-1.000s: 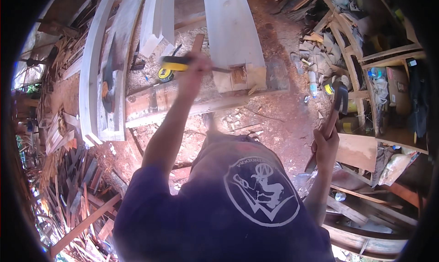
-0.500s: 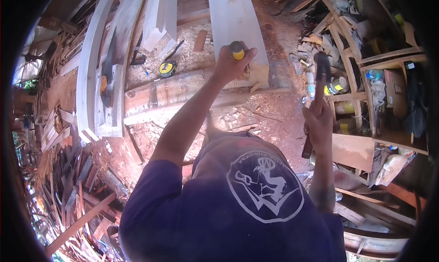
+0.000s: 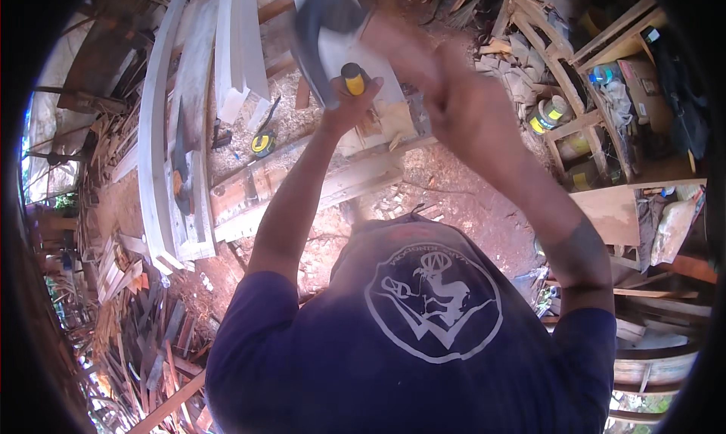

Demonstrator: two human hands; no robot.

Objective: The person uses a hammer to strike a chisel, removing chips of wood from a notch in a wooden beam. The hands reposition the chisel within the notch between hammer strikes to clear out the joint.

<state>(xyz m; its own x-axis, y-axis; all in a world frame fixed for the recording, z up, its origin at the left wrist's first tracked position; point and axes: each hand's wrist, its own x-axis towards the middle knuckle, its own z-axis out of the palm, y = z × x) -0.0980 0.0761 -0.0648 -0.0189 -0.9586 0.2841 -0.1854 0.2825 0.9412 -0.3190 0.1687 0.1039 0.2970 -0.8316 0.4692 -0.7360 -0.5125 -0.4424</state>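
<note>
My left hand point(image 3: 349, 115) is closed round a chisel with a yellow and black handle point(image 3: 353, 80), held upright over the end of a pale plank point(image 3: 395, 120). The chisel's blade is hidden below the fist. Small wood chips lie on the plank beside it. My right hand point(image 3: 463, 93) grips a hammer by its brown handle. The dark hammer head point(image 3: 321, 33), smeared by motion, is raised in front of the chisel's handle and appears close to the camera. Whether it touches the chisel cannot be seen.
A yellow and black tape measure point(image 3: 263, 143) lies on shavings left of the plank. A handsaw point(image 3: 180, 165) rests on long pale boards point(image 3: 155, 116) farther left. A wooden shelf frame point(image 3: 586, 124) holds cans and bottles at right. Scrap wood point(image 3: 144, 351) is heaped at lower left.
My right hand has swung the hammer from the right side up and leftward, toward the chisel. My left hand still grips the chisel. The view has shifted slightly.
</note>
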